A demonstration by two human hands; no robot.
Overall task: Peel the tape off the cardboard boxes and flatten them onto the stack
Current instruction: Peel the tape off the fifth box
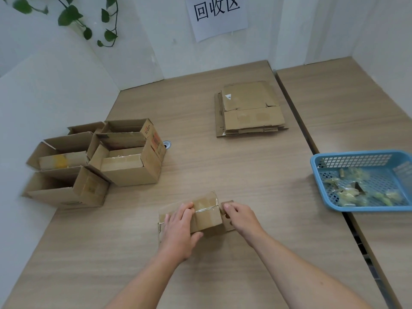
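Box [207,219] in left hand [178,228], edge tape [206,209] in right hand [240,217], stack [249,110] well apart.

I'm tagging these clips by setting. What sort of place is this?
Probably a recycling corner: a wall sign reading 回收区, a stack of flattened cardboard, a blue basket of peeled tape.

- A left hand [178,228] grips a small box [207,219] lying on the table [223,170], fingers over its top, thumb on its near side.
- A right hand [240,217] pinches at the box's right end, where a twisted strand of tape [206,209] runs across the top to the left fingers.
- Open boxes [124,161] cluster at the left.
- A flat stack [249,110] lies farther back.
- A blue basket [356,153] at the right holds tape scraps [352,194].
- A paper sign [217,14] hangs on the wall.
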